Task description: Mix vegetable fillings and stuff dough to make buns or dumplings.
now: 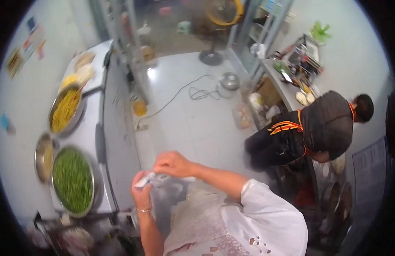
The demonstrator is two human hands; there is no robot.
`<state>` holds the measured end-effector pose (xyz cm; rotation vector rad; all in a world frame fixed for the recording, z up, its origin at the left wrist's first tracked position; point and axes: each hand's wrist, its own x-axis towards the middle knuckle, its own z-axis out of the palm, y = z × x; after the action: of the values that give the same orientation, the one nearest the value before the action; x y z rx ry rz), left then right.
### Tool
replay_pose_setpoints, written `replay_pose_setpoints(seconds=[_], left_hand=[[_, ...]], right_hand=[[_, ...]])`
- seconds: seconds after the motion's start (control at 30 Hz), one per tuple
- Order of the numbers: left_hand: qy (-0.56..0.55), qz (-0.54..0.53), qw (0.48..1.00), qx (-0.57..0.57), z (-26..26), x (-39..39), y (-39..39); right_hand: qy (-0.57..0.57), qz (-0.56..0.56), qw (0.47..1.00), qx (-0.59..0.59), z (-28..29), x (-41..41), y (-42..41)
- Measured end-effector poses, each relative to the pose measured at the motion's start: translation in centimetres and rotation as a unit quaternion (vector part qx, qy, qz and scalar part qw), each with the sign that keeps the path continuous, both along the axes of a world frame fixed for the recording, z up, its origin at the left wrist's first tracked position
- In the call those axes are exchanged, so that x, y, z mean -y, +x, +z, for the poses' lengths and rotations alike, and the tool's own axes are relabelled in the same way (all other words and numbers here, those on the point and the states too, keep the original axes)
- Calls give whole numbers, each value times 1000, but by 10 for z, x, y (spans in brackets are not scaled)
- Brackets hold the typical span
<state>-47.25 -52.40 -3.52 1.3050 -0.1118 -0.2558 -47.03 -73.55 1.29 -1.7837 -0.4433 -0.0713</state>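
My left hand [141, 193], with a bracelet at the wrist, grips a small white packet [142, 182] between thumb and fingers. Just above and to its right, my right hand [171, 164] has its fingers curled in at the packet's far end. Crumpled, translucent plastic [160, 180] hangs below the right hand, and its fingers seem to pinch it. Blur hides the exact grip and what the packet holds. Both hands are held in front of my body, to the right of the counter.
On the left counter [96, 198] stand a bowl of chopped greens [72, 180], a bowl of yellow strips [66, 110] and a smaller metal bowl [40, 160]. A co-worker [325, 128] bends over the right counter [277, 76]. A cord [175, 96], metal pot [228, 84] and pedestal fan [211, 57] stand ahead.
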Motion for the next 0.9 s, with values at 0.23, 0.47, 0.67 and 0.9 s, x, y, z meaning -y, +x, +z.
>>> replay_pose_setpoints(seconds=[0.23,0.47,0.67,0.9], left_hand=[[9,-69,993,90,-1,133,91],[210,-142,922,291,42,205,136],[205,-211,935,198,44,240,202],[-32,-335,935,-110,49,280,284]], right_hand=[[-13,-157,987,33,-1,111,31],[38,-273,961,10,5,184,41],[108,-453,884,-25,-6,204,74],[81,-502,859,-55,-17,211,99]])
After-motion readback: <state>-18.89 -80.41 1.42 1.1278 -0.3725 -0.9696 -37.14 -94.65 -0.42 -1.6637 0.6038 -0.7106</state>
